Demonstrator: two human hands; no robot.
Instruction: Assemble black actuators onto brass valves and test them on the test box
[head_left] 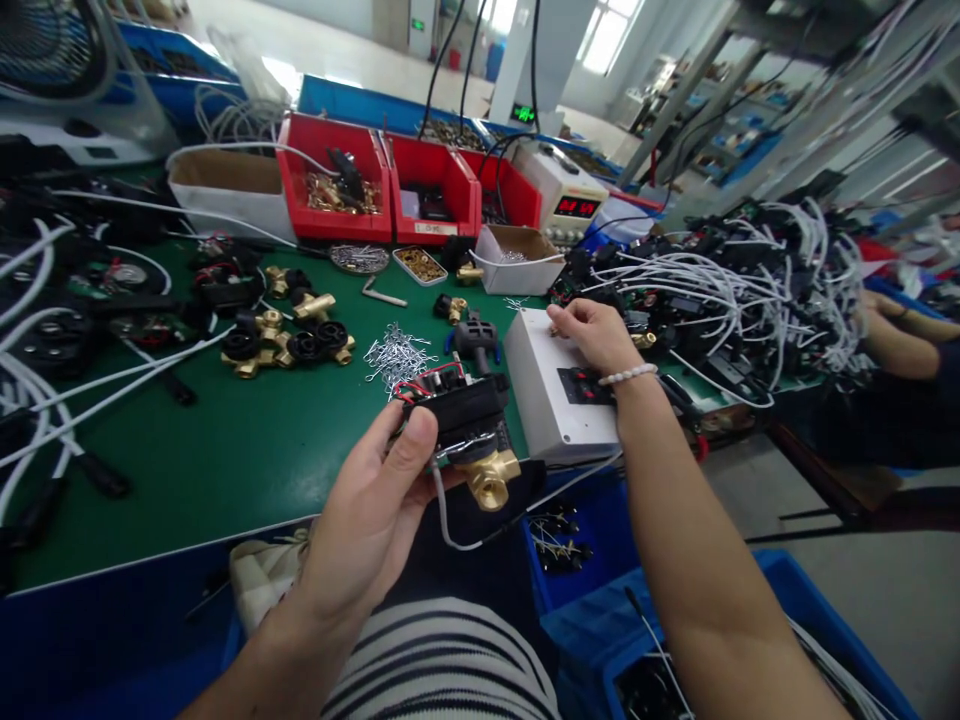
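My left hand [379,500] is closed around a black switch unit [469,420] with a brass threaded fitting [491,478] at its bottom and red and white wires. It holds the unit above the green table's front edge. My right hand [592,335] reaches forward with a bead bracelet on the wrist. It rests on the far end of a white box [551,395] that carries a red-and-black terminal block. Its fingers are curled, and what they pinch is hidden. A heap of small metal clips [394,352] lies left of the box.
Brass-and-black fittings [289,335] lie on the green table [247,450]. Red bins [337,180], a cardboard box [517,260] and a meter [566,195] stand behind. A pile of wired units [750,280] fills the right. Blue crates [600,590] sit below. Another person's arm [900,335] is far right.
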